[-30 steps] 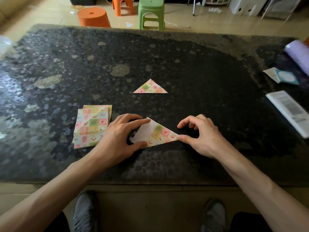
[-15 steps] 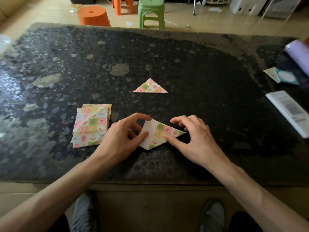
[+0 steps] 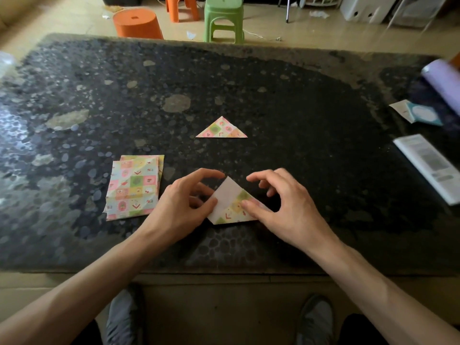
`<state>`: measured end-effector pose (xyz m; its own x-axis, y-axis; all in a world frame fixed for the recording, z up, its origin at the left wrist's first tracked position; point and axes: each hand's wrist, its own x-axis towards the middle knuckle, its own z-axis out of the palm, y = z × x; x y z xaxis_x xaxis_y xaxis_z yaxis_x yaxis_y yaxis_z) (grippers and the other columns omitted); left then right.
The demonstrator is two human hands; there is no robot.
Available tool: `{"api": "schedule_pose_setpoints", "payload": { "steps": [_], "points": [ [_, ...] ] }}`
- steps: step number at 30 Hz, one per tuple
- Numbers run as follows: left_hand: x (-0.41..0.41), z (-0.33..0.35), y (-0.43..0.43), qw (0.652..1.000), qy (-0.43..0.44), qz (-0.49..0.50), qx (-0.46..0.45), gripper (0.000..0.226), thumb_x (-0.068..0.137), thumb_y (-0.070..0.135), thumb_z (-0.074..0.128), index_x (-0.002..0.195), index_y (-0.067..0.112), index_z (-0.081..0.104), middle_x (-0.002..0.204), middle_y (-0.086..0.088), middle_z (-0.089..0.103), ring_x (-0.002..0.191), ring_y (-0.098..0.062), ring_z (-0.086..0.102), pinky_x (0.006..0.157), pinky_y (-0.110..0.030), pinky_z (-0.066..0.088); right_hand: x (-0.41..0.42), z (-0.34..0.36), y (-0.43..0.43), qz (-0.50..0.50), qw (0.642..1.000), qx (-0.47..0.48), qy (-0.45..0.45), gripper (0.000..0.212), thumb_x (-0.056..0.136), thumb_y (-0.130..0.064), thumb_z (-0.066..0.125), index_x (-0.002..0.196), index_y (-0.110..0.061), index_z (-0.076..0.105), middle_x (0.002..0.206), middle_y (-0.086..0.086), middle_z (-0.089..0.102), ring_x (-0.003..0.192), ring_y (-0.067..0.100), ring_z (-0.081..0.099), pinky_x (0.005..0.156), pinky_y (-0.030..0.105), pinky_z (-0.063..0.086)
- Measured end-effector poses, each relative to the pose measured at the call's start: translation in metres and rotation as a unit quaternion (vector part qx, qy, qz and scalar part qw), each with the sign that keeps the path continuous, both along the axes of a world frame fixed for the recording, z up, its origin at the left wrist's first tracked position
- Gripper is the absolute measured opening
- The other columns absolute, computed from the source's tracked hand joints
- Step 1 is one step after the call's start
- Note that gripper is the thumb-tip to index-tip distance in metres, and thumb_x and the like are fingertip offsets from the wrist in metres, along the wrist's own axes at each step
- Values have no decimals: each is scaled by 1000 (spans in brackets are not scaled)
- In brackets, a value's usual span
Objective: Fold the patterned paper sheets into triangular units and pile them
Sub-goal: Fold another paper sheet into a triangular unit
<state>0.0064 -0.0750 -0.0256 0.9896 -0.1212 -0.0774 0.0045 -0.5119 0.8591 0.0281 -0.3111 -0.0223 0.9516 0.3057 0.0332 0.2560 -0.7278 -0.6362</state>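
Dark surface (image 3: 311,145): one triangle (image 3: 221,129) done, second sheet (image 3: 227,194) mid-fold
Left hand (image 3: 184,207) seemingly pinches it, right hand (image 3: 288,207) presses; stack (image 3: 134,188) untouched

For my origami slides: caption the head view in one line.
Left hand and right hand fold a half-folded sheet on a dark table, flat sheets beside it, one finished triangle beyond.
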Motion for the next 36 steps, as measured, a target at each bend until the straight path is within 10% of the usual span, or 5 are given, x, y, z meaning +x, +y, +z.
{"api": "schedule_pose_setpoints", "payload": {
  "steps": [11,16,24,29,36],
  "points": [
    [-7,9,-10,996,40,59,-62,36,92,-5,61,109,26,69,112,4,69,72,-18,77,64,-52,61,-14,-6,9,157,974,-73,-144,20,92,-39,71,111,-33,75,112,-11,65,108,8,60,90,27,52],
    [-4,10,-7,997,69,21,-32,42,94,-1,56,120,27,73,108,0,74,72,-18,75,71,-44,63,-9,-8,3,137,962,-102,-213,12,95,-27,71,105,-24,78,101,-6,71,88,13,65,76,32,51],
    [-5,-2,14,947,-132,-154,248,34,91,34,70,125,35,72,111,20,49,86,3,55,72,-3,38,-10,-13,-2,110,959,-128,-229,6,93,-20,69,98,-20,73,97,-6,72,93,14,65,79,32,48],
    [-4,-3,13,901,-256,-155,314,29,88,48,68,110,33,77,132,1,53,117,-21,53,86,-39,51,-8,-16,-5,91,971,-85,-203,8,90,-20,73,97,-22,74,99,-9,73,96,12,67,79,34,50],
    [-2,-11,7,891,-255,-215,308,49,95,54,63,141,36,59,149,10,55,142,-14,46,110,-39,43,-9,-19,-8,89,980,-37,-176,15,90,-23,74,104,-26,78,111,-13,76,117,5,66,96,32,51]
  ]
}}
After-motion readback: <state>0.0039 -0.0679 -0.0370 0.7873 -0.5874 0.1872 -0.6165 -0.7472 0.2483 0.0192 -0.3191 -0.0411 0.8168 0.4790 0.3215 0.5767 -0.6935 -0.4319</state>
